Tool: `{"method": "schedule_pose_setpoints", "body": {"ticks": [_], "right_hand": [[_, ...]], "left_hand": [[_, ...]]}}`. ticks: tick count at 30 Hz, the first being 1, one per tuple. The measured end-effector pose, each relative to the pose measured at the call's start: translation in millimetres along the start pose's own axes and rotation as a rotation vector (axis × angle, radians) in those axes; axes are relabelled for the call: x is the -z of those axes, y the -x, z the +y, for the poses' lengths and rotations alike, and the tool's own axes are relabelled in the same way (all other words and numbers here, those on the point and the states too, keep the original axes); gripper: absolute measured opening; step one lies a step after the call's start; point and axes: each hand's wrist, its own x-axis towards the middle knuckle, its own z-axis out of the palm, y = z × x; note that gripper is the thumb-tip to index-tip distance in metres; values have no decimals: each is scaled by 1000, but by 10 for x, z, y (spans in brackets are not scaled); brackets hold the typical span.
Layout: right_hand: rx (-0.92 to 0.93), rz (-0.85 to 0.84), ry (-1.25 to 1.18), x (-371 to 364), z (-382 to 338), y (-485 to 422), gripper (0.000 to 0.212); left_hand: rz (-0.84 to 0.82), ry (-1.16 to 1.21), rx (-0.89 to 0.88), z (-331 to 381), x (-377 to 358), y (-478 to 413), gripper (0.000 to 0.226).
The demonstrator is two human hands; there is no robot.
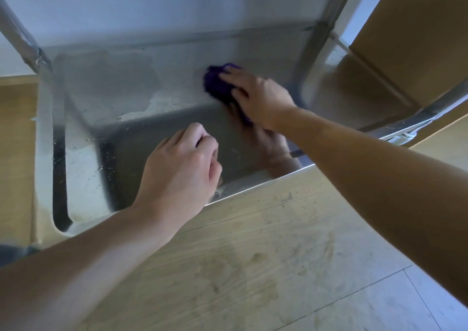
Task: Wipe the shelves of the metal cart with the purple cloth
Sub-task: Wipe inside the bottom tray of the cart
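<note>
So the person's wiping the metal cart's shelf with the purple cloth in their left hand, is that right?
Not the left. The head view shows the right hand pressing the purple cloth on the metal cart's shelf. The left hand hovers curled near the front edge, apparently empty.

Cloth (215, 87) on shelf (114, 77) under right hand (258, 97); left hand (182, 168) nearer, leftward
</note>
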Motion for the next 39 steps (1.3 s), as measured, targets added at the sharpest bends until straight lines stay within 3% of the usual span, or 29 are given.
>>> {"method": "schedule_pose_setpoints", "body": {"ticks": [4, 6, 8, 12, 14, 16, 20, 22, 24, 28, 31, 34, 39], "right_hand": [[-467, 127, 40, 203, 405, -41, 41], [-604, 150, 82, 159, 320, -100, 36], [-514, 166, 93, 39, 22, -141, 32], [95, 16, -84, -218, -609, -117, 41], [210, -70, -95, -188, -546, -127, 43], [146, -63, -76, -110, -281, -143, 43], [-366, 109, 23, 89, 291, -155, 44], [-517, 160, 61, 81, 268, -185, 41], [-425, 171, 9, -3, -17, -219, 39], [72, -7, -83, -285, -710, -176, 44], [108, -38, -118, -232, -615, -135, 44], [-44, -20, -71, 6, -66, -105, 44], [-564, 192, 45, 150, 442, 75, 48]], "left_hand": [[-2, -11, -3, 31, -7, -14, 18], [-10, -13, 1, 40, -4, -26, 16], [-12, -18, 4, 32, -7, -27, 14], [-15, -17, 8, 15, 5, -12, 11], [-20, -15, 3, 23, 4, -7, 12], [-14, -8, 4, 31, 3, -11, 15], [-17, 5, 7, 52, 13, -23, 16], [-24, 10, 8, 64, 13, -34, 16], [-27, 2, 12, 61, 13, -44, 15], [-30, -8, 4, 36, 4, -48, 15], [-17, -7, -4, 16, -5, -38, 13], [-2, -8, -2, 11, -7, -41, 13], [-3, -3, -21, 31, -12, -69, 16]]}}
